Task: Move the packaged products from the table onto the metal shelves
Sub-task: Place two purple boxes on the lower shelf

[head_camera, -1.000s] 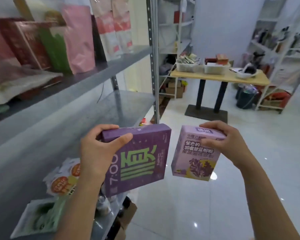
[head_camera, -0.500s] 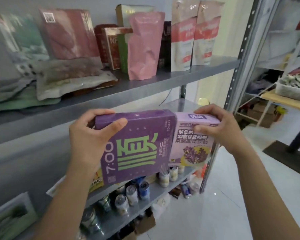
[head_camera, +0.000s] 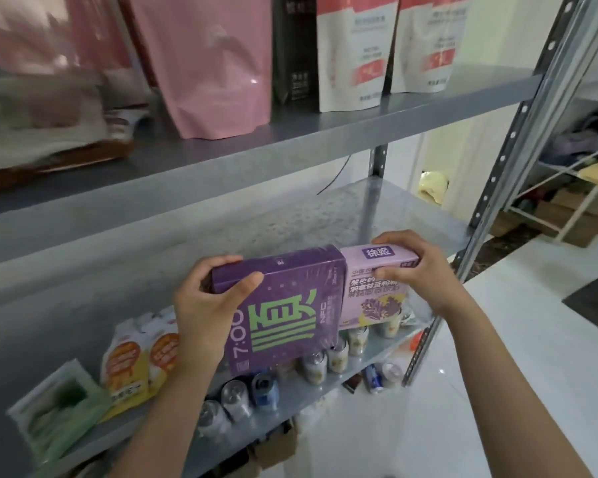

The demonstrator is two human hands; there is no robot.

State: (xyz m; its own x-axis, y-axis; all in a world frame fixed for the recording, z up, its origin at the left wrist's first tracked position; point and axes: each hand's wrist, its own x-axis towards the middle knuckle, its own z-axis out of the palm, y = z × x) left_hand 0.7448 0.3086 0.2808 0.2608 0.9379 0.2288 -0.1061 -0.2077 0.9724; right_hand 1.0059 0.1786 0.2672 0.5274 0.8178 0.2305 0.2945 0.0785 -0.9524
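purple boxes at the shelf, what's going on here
A person is at the metal shelves with a box in each hand. The left hand grips a dark purple box, the right hand a light purple box, side by side in front of the middle shelf. Neither is set down yet. Pouches stand on the shelf above.

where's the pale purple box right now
Head view, right of centre: the pale lilac cardboard box is in the grip of the right hand, directly beside the dark purple cardboard box.

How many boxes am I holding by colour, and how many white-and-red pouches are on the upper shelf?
Dark purple cardboard box, left hand: 1
Pale lilac cardboard box, right hand: 1
White-and-red stand-up pouches, upper metal shelf: 2
Total: 4
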